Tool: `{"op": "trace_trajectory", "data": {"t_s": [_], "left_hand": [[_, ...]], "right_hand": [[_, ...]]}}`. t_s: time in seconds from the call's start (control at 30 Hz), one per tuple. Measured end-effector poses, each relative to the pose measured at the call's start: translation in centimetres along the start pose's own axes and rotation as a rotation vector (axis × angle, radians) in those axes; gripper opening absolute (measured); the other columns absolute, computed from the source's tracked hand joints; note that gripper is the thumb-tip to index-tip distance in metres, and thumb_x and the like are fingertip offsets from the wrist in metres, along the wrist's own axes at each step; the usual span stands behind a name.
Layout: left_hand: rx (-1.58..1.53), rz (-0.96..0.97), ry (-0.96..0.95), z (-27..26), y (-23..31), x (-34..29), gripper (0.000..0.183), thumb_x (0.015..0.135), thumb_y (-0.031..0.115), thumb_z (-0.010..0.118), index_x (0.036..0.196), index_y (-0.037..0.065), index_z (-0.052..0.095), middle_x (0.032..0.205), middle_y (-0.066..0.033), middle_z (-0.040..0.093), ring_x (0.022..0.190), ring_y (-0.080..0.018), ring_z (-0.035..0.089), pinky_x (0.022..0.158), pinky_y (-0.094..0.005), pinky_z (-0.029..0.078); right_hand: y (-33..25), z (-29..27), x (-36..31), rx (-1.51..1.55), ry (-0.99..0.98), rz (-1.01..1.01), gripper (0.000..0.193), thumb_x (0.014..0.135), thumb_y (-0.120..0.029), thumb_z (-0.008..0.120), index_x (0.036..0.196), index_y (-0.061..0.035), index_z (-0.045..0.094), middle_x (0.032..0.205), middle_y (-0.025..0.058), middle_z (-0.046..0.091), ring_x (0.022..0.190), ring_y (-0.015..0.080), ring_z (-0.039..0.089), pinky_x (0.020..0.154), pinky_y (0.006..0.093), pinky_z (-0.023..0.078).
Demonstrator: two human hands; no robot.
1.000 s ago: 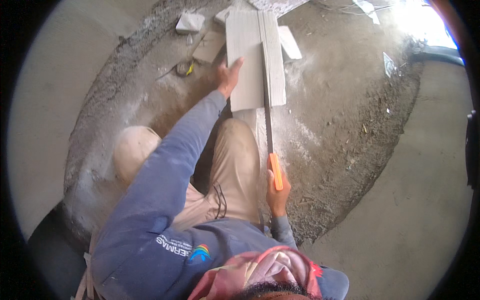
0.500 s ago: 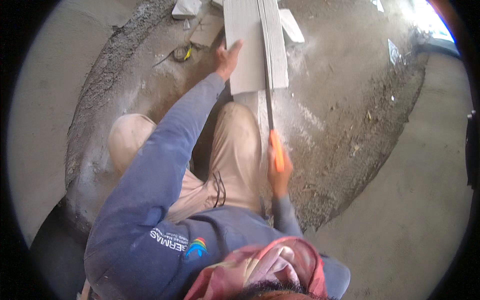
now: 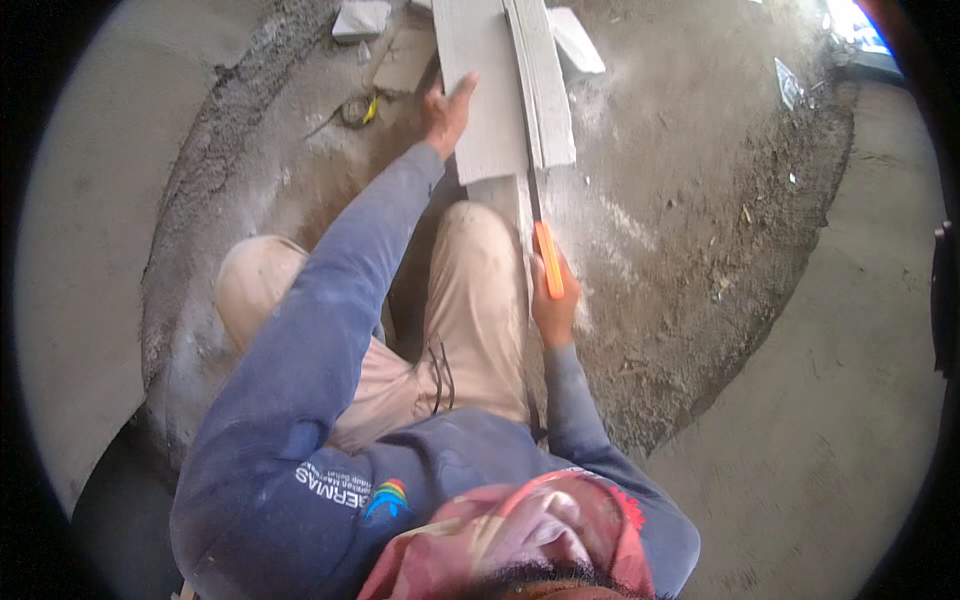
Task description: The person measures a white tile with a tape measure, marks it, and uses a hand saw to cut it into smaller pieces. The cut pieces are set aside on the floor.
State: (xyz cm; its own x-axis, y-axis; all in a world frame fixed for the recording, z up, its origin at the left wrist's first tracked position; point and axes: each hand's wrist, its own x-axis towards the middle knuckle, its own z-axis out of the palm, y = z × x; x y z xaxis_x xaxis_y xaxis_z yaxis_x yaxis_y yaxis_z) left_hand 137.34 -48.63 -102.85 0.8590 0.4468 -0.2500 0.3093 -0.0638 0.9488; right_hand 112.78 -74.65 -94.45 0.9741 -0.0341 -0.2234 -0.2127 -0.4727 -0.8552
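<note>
A pale, dusty block (image 3: 485, 120), like lightweight concrete, lies lengthwise in front of my knees. My left hand (image 3: 447, 115) grips its left edge, thumb on top and the other fingers hidden beneath. In my right hand (image 3: 557, 310) is a handsaw (image 3: 547, 258), held by its orange handle. Its long dark blade sits in a lengthwise cut near the block's right side, with a narrow strip to the right of it. Another pale piece (image 3: 497, 193) shows under the block's near end.
Left of the block lie a tape measure (image 3: 356, 110), a flat slab (image 3: 407, 60) and a white chunk (image 3: 361, 20). Another white offcut (image 3: 575, 42) rests to its right. Rough, dusty ground (image 3: 690, 200) surrounds the work, with a plastic scrap (image 3: 787, 84) far right.
My right hand has pushed the saw forward, away from me, along the cut. The left hand keeps its hold on the block. The whole view has shifted slightly.
</note>
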Motion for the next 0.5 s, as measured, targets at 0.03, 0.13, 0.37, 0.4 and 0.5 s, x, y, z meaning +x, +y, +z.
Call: {"op": "trace_trajectory", "data": {"t_s": [0.03, 0.13, 0.37, 0.4, 0.5], "left_hand": [[0.021, 0.023, 0.018, 0.5, 1.0, 0.7, 0.075, 0.096, 0.054, 0.084, 0.140, -0.005, 0.073, 0.129, -0.0227, 0.081, 0.119, -0.0344, 0.077, 0.104, -0.0432, 0.057], [0.033, 0.063, 0.035, 0.1, 1.4, 1.1, 0.074, 0.096, 0.053, 0.084, 0.138, -0.007, 0.073, 0.129, -0.0225, 0.080, 0.120, -0.0339, 0.076, 0.104, -0.0430, 0.056], [-0.100, 0.111, 0.053, 0.5, 0.5, 1.0, 0.068, 0.099, 0.047, 0.083, 0.137, -0.008, 0.074, 0.128, -0.0211, 0.080, 0.120, -0.0321, 0.074, 0.105, -0.0436, 0.056], [-0.080, 0.067, 0.046, 0.0, -0.2, 0.4, 0.067, 0.099, 0.047, 0.082, 0.137, -0.008, 0.074, 0.128, -0.0211, 0.080, 0.120, -0.0324, 0.074, 0.106, -0.0437, 0.056], [-0.059, 0.209, 0.107, -1.2, -0.6, 3.1, 0.068, 0.100, 0.048, 0.080, 0.138, -0.008, 0.074, 0.129, -0.0215, 0.080, 0.119, -0.0334, 0.074, 0.106, -0.0438, 0.056]], "right_hand": [[0.1, 0.7, 2.9, 0.011, -0.019, 0.059, 0.043, 0.112, -0.016, 0.068, 0.151, 0.0007, 0.068, 0.147, 0.0190, 0.075, 0.136, 0.0279, 0.073, 0.114, 0.0403, 0.055], [-0.7, 3.1, 4.7, 0.134, 0.071, 0.009, 0.042, 0.112, -0.016, 0.069, 0.151, -0.0013, 0.069, 0.144, 0.0197, 0.076, 0.131, 0.0285, 0.075, 0.109, 0.0387, 0.057], [-1.8, 1.7, 2.7, 0.015, 0.072, -0.005, 0.045, 0.109, -0.017, 0.073, 0.153, -0.0070, 0.069, 0.146, 0.0200, 0.075, 0.135, 0.0352, 0.073, 0.109, 0.0419, 0.060], [-2.3, 1.0, 0.5, 0.005, 0.024, 0.104, 0.045, 0.110, -0.017, 0.072, 0.153, -0.0076, 0.069, 0.147, 0.0194, 0.074, 0.136, 0.0345, 0.072, 0.110, 0.0413, 0.060], [0.0, -1.2, -4.6, -0.061, 0.090, -0.275, 0.045, 0.111, -0.017, 0.069, 0.155, -0.0087, 0.068, 0.148, 0.0168, 0.075, 0.139, 0.0317, 0.071, 0.109, 0.0396, 0.060]]}}
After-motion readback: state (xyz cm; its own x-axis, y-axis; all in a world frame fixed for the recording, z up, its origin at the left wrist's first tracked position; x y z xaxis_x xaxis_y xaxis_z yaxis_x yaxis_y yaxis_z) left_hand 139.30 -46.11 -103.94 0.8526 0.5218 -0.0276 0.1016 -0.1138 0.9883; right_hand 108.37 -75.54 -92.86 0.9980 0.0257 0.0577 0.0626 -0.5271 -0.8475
